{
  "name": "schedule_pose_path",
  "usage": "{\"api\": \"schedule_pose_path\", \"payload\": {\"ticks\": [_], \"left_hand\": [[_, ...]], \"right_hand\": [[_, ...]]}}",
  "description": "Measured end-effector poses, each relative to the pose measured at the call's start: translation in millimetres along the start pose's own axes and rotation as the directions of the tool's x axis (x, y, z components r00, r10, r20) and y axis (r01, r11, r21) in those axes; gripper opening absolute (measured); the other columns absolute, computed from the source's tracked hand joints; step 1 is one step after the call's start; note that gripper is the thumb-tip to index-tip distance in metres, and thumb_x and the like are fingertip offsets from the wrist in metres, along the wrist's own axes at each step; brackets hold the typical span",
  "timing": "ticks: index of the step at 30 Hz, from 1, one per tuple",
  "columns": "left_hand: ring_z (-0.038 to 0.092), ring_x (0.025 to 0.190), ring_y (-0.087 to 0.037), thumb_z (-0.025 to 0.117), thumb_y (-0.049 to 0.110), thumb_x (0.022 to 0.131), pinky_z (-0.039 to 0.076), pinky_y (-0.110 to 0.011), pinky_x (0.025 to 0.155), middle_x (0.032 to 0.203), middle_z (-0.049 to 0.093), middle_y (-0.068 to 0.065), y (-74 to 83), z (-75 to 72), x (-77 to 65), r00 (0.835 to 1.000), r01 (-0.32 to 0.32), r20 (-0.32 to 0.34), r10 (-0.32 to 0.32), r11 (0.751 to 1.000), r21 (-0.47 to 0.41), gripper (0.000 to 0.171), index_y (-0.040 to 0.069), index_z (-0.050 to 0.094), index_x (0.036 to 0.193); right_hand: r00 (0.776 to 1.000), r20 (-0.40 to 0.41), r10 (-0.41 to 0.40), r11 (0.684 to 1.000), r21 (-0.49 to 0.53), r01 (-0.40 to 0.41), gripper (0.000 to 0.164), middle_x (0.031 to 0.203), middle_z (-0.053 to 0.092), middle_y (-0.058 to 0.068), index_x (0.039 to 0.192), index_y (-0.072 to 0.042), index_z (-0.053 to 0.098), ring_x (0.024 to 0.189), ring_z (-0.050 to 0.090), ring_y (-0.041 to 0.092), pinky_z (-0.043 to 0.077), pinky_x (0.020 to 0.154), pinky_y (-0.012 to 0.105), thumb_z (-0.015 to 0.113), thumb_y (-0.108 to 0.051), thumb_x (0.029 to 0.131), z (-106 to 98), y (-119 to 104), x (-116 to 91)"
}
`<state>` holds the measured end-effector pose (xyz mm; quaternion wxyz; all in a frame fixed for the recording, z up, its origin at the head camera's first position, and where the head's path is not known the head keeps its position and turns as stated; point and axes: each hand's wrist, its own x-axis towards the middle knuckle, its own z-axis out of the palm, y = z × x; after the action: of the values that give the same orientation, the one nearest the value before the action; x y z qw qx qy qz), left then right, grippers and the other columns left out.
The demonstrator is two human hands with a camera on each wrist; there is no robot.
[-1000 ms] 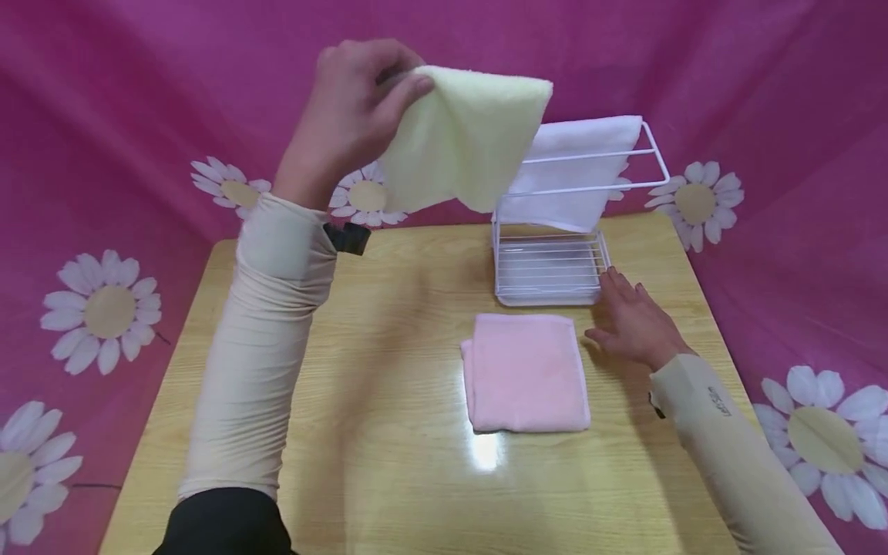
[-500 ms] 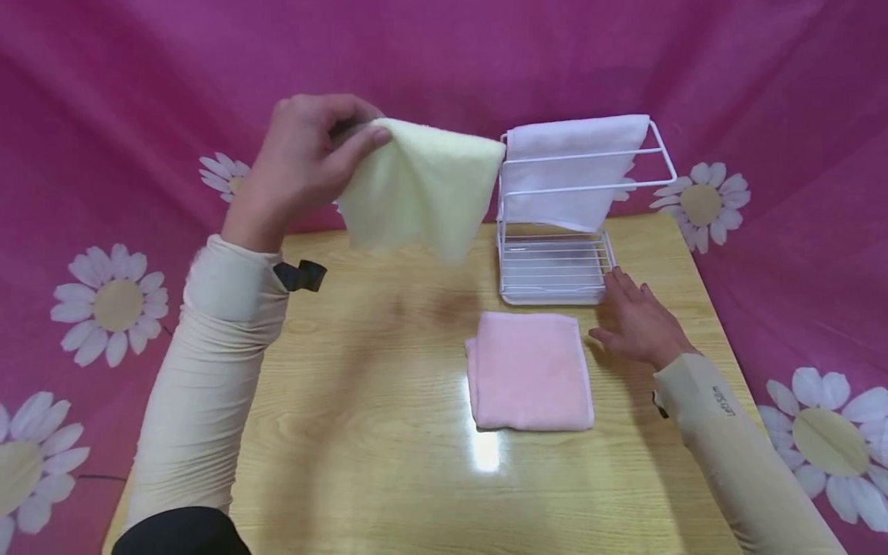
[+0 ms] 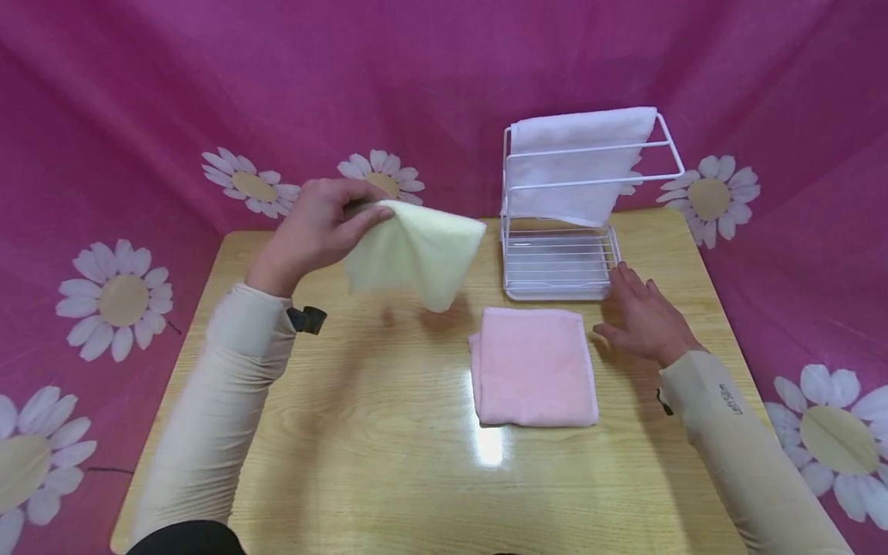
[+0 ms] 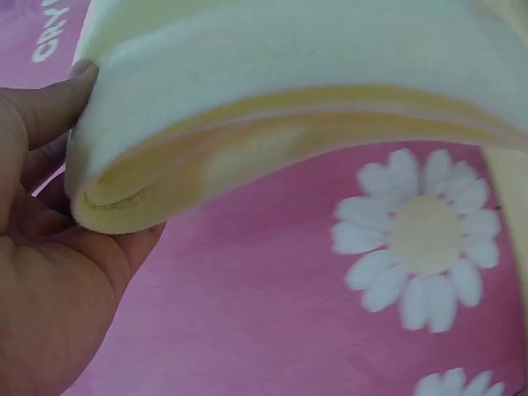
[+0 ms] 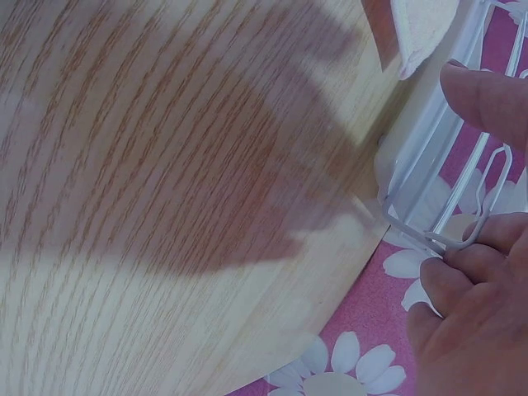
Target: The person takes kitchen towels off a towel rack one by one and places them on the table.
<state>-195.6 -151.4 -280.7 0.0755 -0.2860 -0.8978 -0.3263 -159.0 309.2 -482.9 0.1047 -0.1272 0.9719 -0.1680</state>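
Note:
My left hand pinches a pale yellow cloth by its folded top edge, thumb on the near side. The cloth hangs above the left part of the table, its lower edge blurred; in the left wrist view its folded layers curve away from the thumb. My right hand has its fingers extended against the right side of a white wire rack. The right wrist view puts those fingertips right at the wire loop, with the thumb held apart. A white cloth is draped over the rack's rear top bar.
A folded pink cloth lies flat in front of the rack. The wooden table ends at a magenta curtain printed with daisies, close behind the rack. Two bars of the rack jut forward at the top, uncovered.
My left hand has come down and moved left with the yellow cloth, away from the rack. The right hand stays at the rack's side.

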Motion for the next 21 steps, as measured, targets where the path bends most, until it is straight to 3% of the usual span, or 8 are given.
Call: {"api": "schedule_pose_path", "payload": {"ticks": [5,10,14,21], "left_hand": [[0.065,0.082,-0.019,0.075,0.012,0.092,0.052,-0.035,0.074,0.097,0.073,-0.01,-14.5,23.3,-13.7,0.999,0.026,0.028,-0.024,0.998,-0.06,0.016,0.001,0.077,0.103],[0.065,0.082,-0.019,0.075,0.012,0.092,0.051,-0.037,0.074,0.097,0.073,-0.009,-23.5,42.7,-26.8,0.996,0.075,0.048,-0.07,0.991,-0.112,0.015,0.002,0.077,0.103],[0.064,0.086,-0.019,0.074,0.012,0.093,0.051,-0.037,0.077,0.098,0.073,-0.009,-30.2,55.8,-32.7,0.993,0.113,0.061,-0.105,0.985,-0.132,0.015,0.002,0.077,0.103],[0.065,0.087,-0.02,0.074,0.012,0.092,0.05,-0.038,0.078,0.099,0.073,-0.008,-39.7,71.2,-37.3,0.991,0.12,0.07,-0.112,0.983,-0.136,0.013,0.002,0.077,0.101]], "right_hand": [[1.0,0.002,-0.002,1.0,0.002,0.002,0.106,0.164,0.003,0.026,0.159,0.002,0.006,0.15,0.008,0.041,0.003,0.119,0.053,0.075,-0.037,0.088,-1,-2,-1],[1.0,0.0,0.001,1.0,0.003,-0.001,0.107,0.164,0.003,0.025,0.159,0.001,0.006,0.15,0.007,0.041,0.003,0.119,0.053,0.076,-0.036,0.088,-2,-4,-1],[1.0,0.004,0.014,1.0,-0.002,-0.014,0.107,0.165,0.001,0.023,0.16,0.0,0.004,0.151,0.006,0.04,0.002,0.119,0.052,0.075,-0.036,0.088,-2,-5,-1],[1.0,0.0,0.013,1.0,-0.003,-0.013,0.105,0.164,0.003,0.025,0.159,0.002,0.007,0.15,0.007,0.04,0.003,0.119,0.053,0.075,-0.036,0.088,-2,-3,-1]]}}
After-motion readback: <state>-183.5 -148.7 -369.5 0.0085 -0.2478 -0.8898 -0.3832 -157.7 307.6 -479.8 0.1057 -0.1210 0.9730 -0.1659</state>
